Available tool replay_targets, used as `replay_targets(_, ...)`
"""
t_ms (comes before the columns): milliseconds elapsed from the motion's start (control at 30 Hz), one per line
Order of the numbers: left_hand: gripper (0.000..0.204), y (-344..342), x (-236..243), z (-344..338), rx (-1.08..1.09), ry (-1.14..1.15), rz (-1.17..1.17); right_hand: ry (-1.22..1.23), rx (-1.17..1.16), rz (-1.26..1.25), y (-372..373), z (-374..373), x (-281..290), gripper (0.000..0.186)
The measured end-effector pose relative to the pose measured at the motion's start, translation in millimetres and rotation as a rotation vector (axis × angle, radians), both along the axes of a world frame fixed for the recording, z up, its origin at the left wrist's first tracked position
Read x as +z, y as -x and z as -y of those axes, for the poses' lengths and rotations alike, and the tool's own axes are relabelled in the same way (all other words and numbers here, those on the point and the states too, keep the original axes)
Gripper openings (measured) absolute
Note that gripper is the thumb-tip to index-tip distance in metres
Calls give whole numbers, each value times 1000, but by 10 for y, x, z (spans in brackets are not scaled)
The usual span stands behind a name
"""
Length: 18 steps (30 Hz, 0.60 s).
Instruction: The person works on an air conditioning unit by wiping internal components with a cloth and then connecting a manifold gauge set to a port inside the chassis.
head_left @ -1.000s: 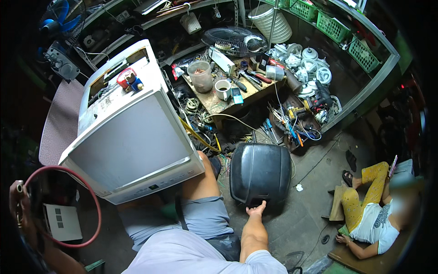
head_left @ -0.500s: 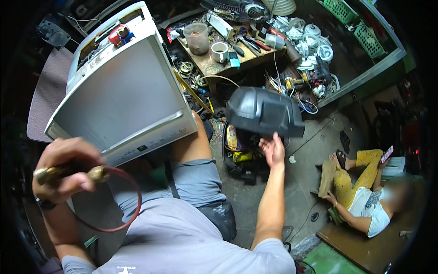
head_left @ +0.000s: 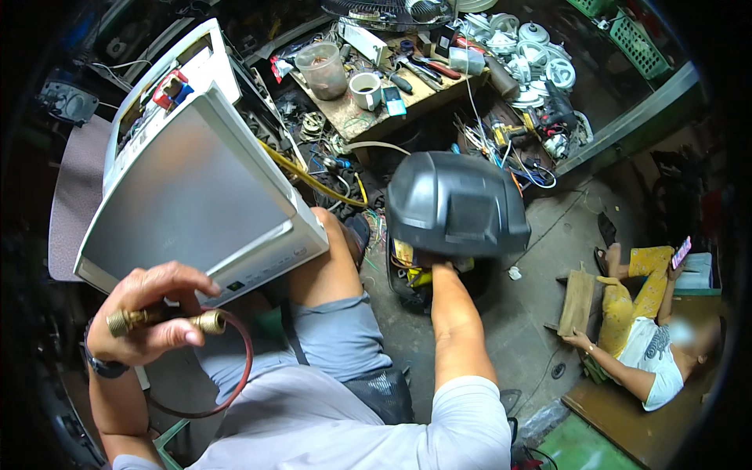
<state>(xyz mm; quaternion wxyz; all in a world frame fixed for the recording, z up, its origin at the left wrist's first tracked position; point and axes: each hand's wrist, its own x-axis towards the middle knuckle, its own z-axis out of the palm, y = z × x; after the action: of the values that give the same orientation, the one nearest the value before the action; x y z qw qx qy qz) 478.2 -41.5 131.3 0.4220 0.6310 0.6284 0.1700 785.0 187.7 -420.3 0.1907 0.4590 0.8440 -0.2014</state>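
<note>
My left hand [head_left: 149, 317] is closed around the brass fittings [head_left: 210, 321] of a thin dark-red hose [head_left: 249, 348], which loops down below the wrist. Just beyond that hand stands a boxy white appliance [head_left: 270, 254] with a large grey front panel and a row of small controls along its lower edge. My right forearm [head_left: 462, 329] reaches forward beneath the raised black lid [head_left: 470, 207] of a dark box or case. Yellow items [head_left: 419, 278] show inside the case. The lid and the case's contents hide the right hand's fingers.
A wooden worktable [head_left: 345, 117] holds a plastic tub [head_left: 321, 70], a white mug [head_left: 365, 90] and pliers. White round parts [head_left: 533, 55] are piled beside a yellow drill [head_left: 505, 131]. On the right, a seated person [head_left: 642, 345] holds a phone.
My right hand has gone from the lid's near edge to underneath it, inside the case. My left hand, with the hose, has shifted slightly right. The view has moved a little.
</note>
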Motion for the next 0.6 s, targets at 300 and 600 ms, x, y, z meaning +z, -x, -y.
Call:
replay_targets(300,55,310,90,351,125,-123,-82,102,2,218,116,326,-809,41)
replay_targets(600,51,340,-121,423,209,-357,203,190,39,264,65,78,-580,39)
